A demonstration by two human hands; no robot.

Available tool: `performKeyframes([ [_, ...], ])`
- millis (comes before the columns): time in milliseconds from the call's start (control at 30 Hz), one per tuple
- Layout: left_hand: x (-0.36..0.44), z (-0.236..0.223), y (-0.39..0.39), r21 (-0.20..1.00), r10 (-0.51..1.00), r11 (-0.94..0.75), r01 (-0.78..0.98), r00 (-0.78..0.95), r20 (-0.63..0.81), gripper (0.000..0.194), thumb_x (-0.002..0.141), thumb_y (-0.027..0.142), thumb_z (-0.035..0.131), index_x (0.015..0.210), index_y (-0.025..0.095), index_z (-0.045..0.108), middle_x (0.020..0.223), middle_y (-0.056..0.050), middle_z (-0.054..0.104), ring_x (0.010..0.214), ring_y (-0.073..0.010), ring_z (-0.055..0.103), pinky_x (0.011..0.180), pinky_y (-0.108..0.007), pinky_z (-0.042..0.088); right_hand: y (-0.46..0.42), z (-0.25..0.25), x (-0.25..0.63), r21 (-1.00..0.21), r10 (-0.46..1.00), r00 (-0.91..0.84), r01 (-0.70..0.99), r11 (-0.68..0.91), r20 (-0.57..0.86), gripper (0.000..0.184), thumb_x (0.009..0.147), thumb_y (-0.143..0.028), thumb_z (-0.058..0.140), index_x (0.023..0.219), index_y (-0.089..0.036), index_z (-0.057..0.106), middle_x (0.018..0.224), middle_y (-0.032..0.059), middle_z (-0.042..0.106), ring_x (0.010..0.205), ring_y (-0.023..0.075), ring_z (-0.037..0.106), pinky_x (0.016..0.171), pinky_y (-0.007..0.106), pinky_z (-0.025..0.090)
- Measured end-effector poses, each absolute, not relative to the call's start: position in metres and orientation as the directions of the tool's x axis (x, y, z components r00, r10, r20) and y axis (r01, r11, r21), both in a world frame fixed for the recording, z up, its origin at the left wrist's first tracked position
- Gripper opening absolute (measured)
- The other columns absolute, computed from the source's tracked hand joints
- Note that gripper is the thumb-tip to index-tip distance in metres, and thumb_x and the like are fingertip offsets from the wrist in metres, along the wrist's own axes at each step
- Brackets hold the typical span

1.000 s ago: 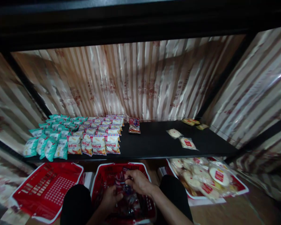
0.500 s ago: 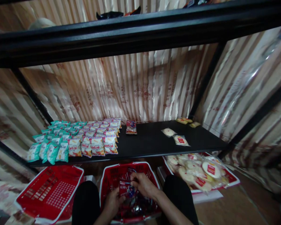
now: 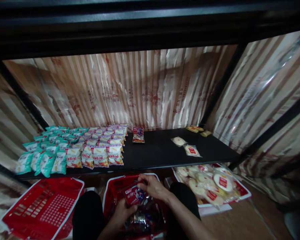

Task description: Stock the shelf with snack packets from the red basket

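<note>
Above the middle red basket [image 3: 107,190], both hands are on a dark red snack packet [image 3: 135,196] with white lettering and a blue picture. My right hand [image 3: 153,187] pinches its upper right edge. My left hand [image 3: 122,213] has its thumb and fingers closed at the lower left edge. Several similar dark packets [image 3: 145,216] lie in the basket below. On the black shelf [image 3: 152,153], one red packet [image 3: 138,135] of like look stands upright near the back.
White-and-orange snack bags [image 3: 100,155] and teal bags [image 3: 47,163] stand in rows at the shelf's left. Two round wrapped crackers [image 3: 192,150] and yellow packets [image 3: 195,128] lie right. A red basket [image 3: 45,206] stands left; another basket [image 3: 248,193] holds wrapped crackers. An upper shelf beam [image 3: 140,30] hangs overhead.
The packet has tilted and risen slightly between my hands, and my right hand has moved up a little. The camera view has shifted, so the upper beam sits higher.
</note>
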State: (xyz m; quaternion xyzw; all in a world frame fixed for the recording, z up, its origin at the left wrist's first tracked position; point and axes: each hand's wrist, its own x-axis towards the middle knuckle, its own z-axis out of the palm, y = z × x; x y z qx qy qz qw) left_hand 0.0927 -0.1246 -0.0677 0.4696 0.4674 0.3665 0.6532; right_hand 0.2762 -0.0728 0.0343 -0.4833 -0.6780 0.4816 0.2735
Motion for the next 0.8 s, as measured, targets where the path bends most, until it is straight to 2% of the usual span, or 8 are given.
performKeyframes([
  [67, 0.099, -0.054, -0.125, 0.958, 0.929, 0.275, -0.078, 0.28, -0.243, 0.064, 0.055, 0.063, 0.073, 0.097, 0.015, 0.064, 0.099, -0.011, 0.071, 0.094, -0.0281, 0.064, 0.087, -0.039, 0.049, -0.066, 0.043, 0.277, -0.928, 0.935, -0.352, 0.361, 0.096, -0.04, 0.011, 0.074, -0.029, 0.059, 0.072, -0.018, 0.057, 0.061, -0.0054, 0.053, 0.057, 0.0086, 0.047, 0.054, 0.019, 0.036],
  [233, 0.113, -0.018, -0.125, 0.949, 0.949, 0.239, -0.208, 0.255, -0.184, 0.065, 0.063, 0.064, 0.066, 0.107, 0.017, 0.058, 0.106, -0.012, 0.068, 0.097, -0.0255, 0.064, 0.089, -0.038, 0.048, -0.053, 0.05, 0.281, -0.987, 0.98, -0.198, 0.161, -0.005, -0.038, 0.033, 0.069, -0.049, 0.064, 0.071, -0.019, 0.053, 0.058, -0.0059, 0.052, 0.054, 0.0092, 0.047, 0.053, 0.021, 0.038],
  [333, 0.117, 0.004, -0.116, 0.955, 0.965, 0.236, -0.181, 0.162, -0.208, 0.062, 0.063, 0.065, 0.065, 0.101, 0.017, 0.059, 0.109, -0.012, 0.067, 0.101, -0.0256, 0.063, 0.089, -0.036, 0.048, -0.054, 0.05, 0.285, -0.993, 0.988, -0.112, -0.023, -0.112, -0.109, 0.044, 0.062, -0.057, 0.069, 0.076, -0.019, 0.053, 0.057, -0.006, 0.055, 0.051, 0.0099, 0.05, 0.052, 0.022, 0.04],
  [433, 0.119, 0.022, -0.104, 0.963, 0.976, 0.204, -0.178, 0.107, -0.187, 0.061, 0.061, 0.064, 0.066, 0.099, 0.017, 0.058, 0.106, -0.012, 0.068, 0.098, -0.0249, 0.063, 0.086, -0.035, 0.048, -0.059, 0.051, 0.287, -0.967, 0.976, -0.11, -0.151, -0.204, -0.189, 0.048, 0.057, -0.056, 0.074, 0.082, -0.018, 0.056, 0.061, -0.004, 0.061, 0.052, 0.0118, 0.055, 0.055, 0.025, 0.044],
  [600, 0.126, 0.026, -0.08, 0.977, 0.984, 0.178, -0.116, 0.023, -0.176, 0.042, 0.065, 0.057, 0.063, 0.08, 0.019, 0.053, 0.085, -0.005, 0.068, 0.079, -0.0189, 0.064, 0.07, -0.028, 0.049, -0.065, 0.045, 0.287, -0.955, 0.965, -0.206, -0.21, -0.209, -0.165, 0.049, 0.055, -0.051, 0.078, 0.086, -0.018, 0.06, 0.078, 0.0026, 0.069, 0.071, 0.0193, 0.065, 0.072, 0.033, 0.049],
  [700, 0.134, 0.016, -0.061, 0.987, 0.987, 0.158, -0.03, -0.018, -0.159, 0.039, 0.066, 0.056, 0.061, 0.073, 0.019, 0.051, 0.074, -0.002, 0.065, 0.07, -0.0169, 0.061, 0.065, -0.026, 0.047, -0.061, 0.035, 0.288, -0.963, 0.979, -0.118, -0.194, -0.186, -0.165, 0.054, 0.057, -0.055, 0.075, 0.093, -0.019, 0.058, 0.08, 0.0036, 0.07, 0.073, 0.0208, 0.065, 0.07, 0.033, 0.049],
  [800, 0.145, 0.007, -0.042, 0.987, 0.987, 0.158, 0.031, -0.019, -0.158, 0.036, 0.068, 0.054, 0.06, 0.071, 0.019, 0.052, 0.072, -0.002, 0.065, 0.07, -0.0173, 0.062, 0.065, -0.026, 0.047, -0.048, 0.022, 0.295, -0.977, 0.986, -0.031, -0.133, -0.169, -0.166, 0.055, 0.06, -0.057, 0.072, 0.098, -0.02, 0.057, 0.081, 0.0037, 0.069, 0.074, 0.0219, 0.065, 0.069, 0.032, 0.049],
])
